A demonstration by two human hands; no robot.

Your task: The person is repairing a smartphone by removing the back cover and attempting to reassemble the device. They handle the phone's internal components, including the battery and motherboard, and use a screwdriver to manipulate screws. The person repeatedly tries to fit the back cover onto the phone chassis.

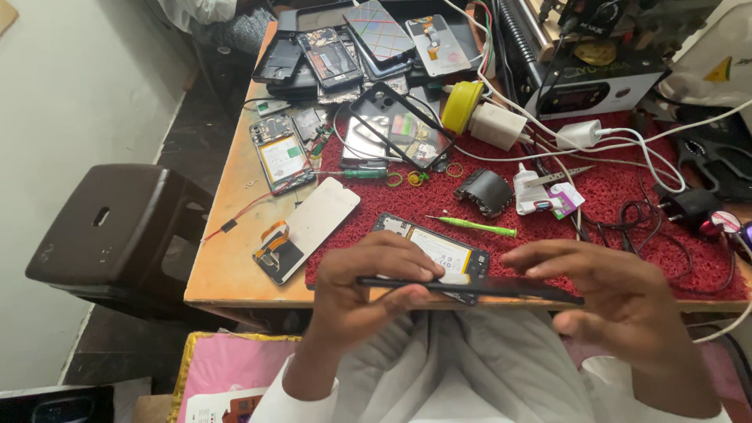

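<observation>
Two hands up over the near edge of the wooden table (235, 258), and between them I've got a thin dark phone panel (470, 287) held edge-on, level, just above my lap. My left hand (368, 286) pinches its left end, thumb under, fingers curled over the top. My right hand (619, 301) grips the right end, fingers stretched along the upper edge. Biggest thing off to the left is a dark brown stool (110, 231) on the floor. On the table, a red mat (627, 204) carries an opened phone (435, 247) with its battery showing, lying right behind the panel and partly hidden by my left fingers. Further back, a white screen piece (309, 227), white chargers (540, 129) with tangled cables, then a small green screwdriver (474, 226).
</observation>
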